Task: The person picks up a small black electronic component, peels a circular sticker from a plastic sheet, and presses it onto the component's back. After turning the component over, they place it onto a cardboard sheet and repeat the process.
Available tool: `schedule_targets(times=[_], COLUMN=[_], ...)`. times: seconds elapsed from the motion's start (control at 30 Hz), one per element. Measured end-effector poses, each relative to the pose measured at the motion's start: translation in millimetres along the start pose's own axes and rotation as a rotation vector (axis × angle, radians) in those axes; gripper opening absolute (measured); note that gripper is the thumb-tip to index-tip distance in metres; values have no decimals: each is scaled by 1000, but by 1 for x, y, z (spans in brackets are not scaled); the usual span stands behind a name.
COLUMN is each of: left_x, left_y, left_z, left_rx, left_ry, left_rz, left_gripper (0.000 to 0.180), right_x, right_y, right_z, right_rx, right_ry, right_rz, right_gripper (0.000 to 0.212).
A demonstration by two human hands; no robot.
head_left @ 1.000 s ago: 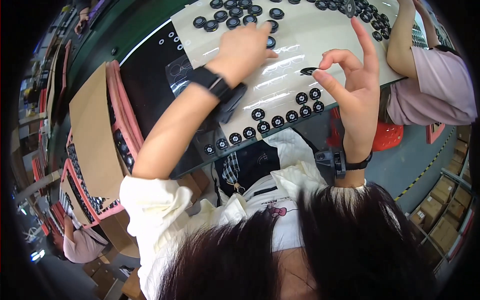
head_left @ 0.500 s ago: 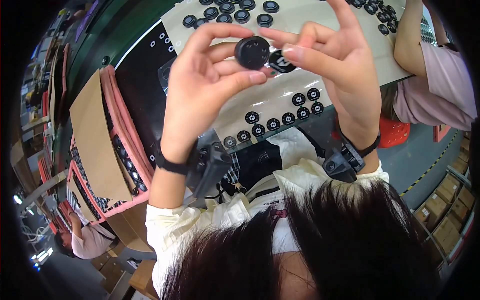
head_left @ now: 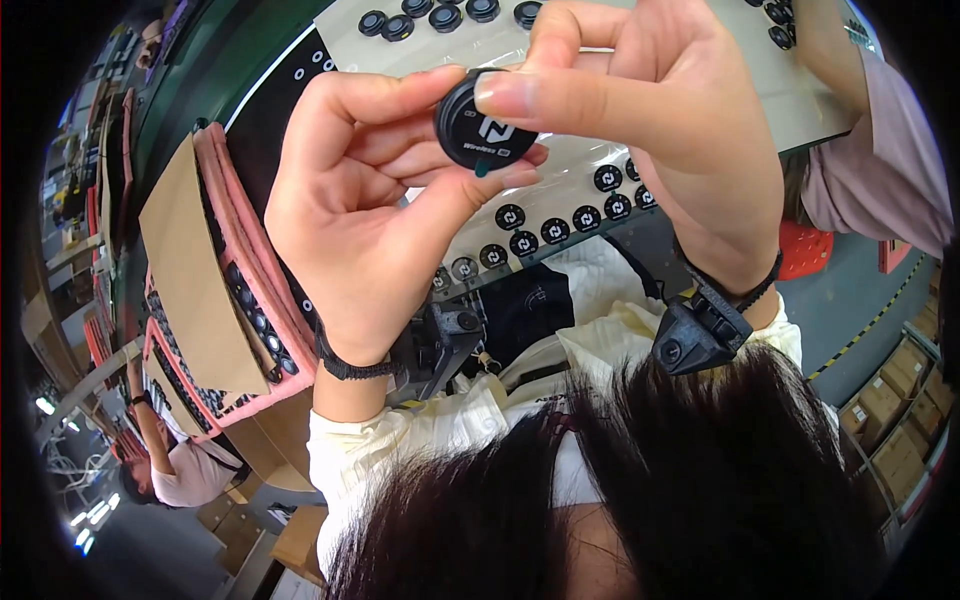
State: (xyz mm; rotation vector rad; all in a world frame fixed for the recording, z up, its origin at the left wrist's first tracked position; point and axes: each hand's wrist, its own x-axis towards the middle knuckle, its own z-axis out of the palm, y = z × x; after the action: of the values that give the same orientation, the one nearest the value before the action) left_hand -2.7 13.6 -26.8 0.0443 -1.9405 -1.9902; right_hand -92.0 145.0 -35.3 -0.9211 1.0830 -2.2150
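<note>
My left hand (head_left: 345,215) holds a thick black round part (head_left: 447,128) by its rim, with the thumb below and the fingers above. Against the face of that part lies a round black label (head_left: 480,138) with a white logo and a small green tab at its lower edge. My right hand (head_left: 665,110) is closed, its thumb pressing on the upper right of the label and its fingers curled behind. Below my hands, several similar round black labels (head_left: 555,231) lie in rows along the near edge of the light-coloured table sheet (head_left: 590,165).
Several black round parts (head_left: 445,18) stand at the far side of the table. Pink-edged trays (head_left: 225,190) with a cardboard sheet (head_left: 185,270) are stacked at left. A co-worker's pink sleeve (head_left: 905,150) and a red stool (head_left: 805,253) are at right. Another person (head_left: 190,472) works at lower left.
The label in my right hand has moved left onto the face of the round part, which has turned toward me. My right thumb now presses on it.
</note>
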Motion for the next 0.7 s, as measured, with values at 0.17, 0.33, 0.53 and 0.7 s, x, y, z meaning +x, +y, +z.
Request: schedule_targets(times=[0.17,0.33,0.53,0.7], left_x=[-1,0,-15,10], left_y=[5,9,12,12], left_z=[-1,-2,-11,-19], left_rx=[-27,-23,493,580], left_ry=[12,-2,-147,-492], left_rz=[-24,-52,133,-119], left_gripper=[34,34,36,34], right_x=[-5,-8,-10,-14], right_y=[0,1,1,4], right_z=[8,12,14,14], right_rx=[-17,-193,-403,-581], right_ry=[173,270,363,421], right_rz=[125,43,-77,-187], right_gripper=[74,67,58,51])
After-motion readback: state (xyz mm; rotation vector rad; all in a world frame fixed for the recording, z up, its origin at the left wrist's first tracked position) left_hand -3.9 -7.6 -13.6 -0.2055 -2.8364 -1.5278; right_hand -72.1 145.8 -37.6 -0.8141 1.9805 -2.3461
